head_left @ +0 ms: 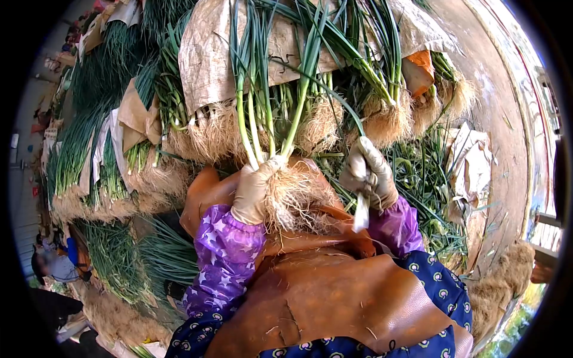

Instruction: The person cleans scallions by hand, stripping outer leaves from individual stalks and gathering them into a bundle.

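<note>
Toward the left edge of the floor (504,101), rows of spring onion bundles (89,140), partly wrapped in brown and white paper, pale roots toward the camera. Nearer the wearer on that side, a loose heap of green leaves (113,256), and beyond it, close to the floor's left edge, another person (57,265) (blurred and small).

Next, a broad crinkled paper sheet (209,65) over more bundles, with shaggy roots sticking out beneath. In front of it, gripped in the gloved left hand (256,186) just above the roots, a small bunch of spring onions (244,128), leaves pointing away, roots (292,194) spilling beside the fist and over the brown apron (334,292).

Just to the right, gloved right hand (368,174) closed on a long green leaf (356,119), with a whitish end (361,213) poking out below (the leaf's own base or a separate piece, cannot tell).

Farther right, strewn greens (427,173), then crumpled paper (471,161), and toward the floor's right edge, a fibrous brown heap (498,280).
</note>
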Action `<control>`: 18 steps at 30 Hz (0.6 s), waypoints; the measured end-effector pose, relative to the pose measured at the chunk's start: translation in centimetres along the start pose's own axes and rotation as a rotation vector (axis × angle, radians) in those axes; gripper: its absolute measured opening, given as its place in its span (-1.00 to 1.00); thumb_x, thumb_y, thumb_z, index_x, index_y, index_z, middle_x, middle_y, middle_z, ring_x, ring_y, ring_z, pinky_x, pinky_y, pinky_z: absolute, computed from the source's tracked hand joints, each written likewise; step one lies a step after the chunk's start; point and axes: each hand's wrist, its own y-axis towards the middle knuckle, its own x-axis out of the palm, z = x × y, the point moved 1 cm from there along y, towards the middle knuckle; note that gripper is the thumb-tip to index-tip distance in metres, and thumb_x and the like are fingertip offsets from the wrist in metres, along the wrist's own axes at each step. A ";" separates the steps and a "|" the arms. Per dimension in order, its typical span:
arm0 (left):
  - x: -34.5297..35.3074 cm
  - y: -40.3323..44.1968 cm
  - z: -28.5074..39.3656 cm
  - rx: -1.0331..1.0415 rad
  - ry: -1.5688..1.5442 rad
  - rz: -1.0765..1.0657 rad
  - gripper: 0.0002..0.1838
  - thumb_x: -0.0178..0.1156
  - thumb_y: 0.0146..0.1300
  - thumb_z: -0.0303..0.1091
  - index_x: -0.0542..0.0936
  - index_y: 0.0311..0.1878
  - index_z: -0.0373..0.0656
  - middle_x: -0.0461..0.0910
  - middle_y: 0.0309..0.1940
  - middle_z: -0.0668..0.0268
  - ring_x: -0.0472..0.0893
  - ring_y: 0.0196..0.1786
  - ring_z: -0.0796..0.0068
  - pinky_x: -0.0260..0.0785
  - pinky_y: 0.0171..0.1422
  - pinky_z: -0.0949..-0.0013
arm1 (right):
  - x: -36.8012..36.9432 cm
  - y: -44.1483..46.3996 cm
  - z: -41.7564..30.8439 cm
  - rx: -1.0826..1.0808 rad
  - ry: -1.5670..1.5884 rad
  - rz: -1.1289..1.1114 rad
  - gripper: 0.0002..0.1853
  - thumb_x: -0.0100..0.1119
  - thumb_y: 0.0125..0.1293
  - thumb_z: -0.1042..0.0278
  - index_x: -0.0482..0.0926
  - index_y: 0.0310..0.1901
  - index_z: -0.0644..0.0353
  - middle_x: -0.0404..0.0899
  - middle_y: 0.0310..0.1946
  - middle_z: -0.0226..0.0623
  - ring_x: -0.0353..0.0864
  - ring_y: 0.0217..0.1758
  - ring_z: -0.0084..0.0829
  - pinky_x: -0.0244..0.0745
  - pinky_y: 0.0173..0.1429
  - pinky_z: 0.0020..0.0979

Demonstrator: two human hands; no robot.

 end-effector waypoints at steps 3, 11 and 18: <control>1.6 -2.1 0.6 -0.256 -0.453 -0.252 -0.62 0.08 0.27 -0.44 0.39 0.12 -0.42 0.57 -0.19 0.08 0.58 -0.35 0.49 0.50 -0.27 0.48 | -2.0 3.0 -0.8 -0.037 -0.296 -0.210 -0.29 0.07 0.24 0.00 0.13 0.32 0.21 0.53 -0.25 -0.29 0.21 -0.69 -0.76 0.21 -0.53 -0.71; -1.4 -2.2 -2.2 -0.270 -0.781 -0.187 -0.53 0.02 0.33 -0.24 0.25 0.24 -0.22 0.50 -0.24 0.17 0.57 -0.36 0.33 0.51 -0.25 0.38 | 6.5 6.4 2.0 0.203 -0.030 -0.526 -0.02 0.32 0.05 0.54 -0.08 0.43 -0.10 0.42 0.06 -0.24 0.53 -0.01 -0.40 0.48 0.05 -0.41; 0.3 -2.2 0.4 -0.297 -0.324 -0.035 -0.81 -0.02 0.34 -0.36 0.49 -0.09 -0.23 0.56 -0.35 0.22 0.60 -0.36 0.42 0.55 -0.30 0.39 | 6.5 5.6 3.5 0.081 0.068 -0.097 -0.57 0.27 0.20 0.30 0.45 0.09 0.25 0.56 -0.19 -0.40 0.49 -0.14 -0.60 0.42 -0.07 -0.56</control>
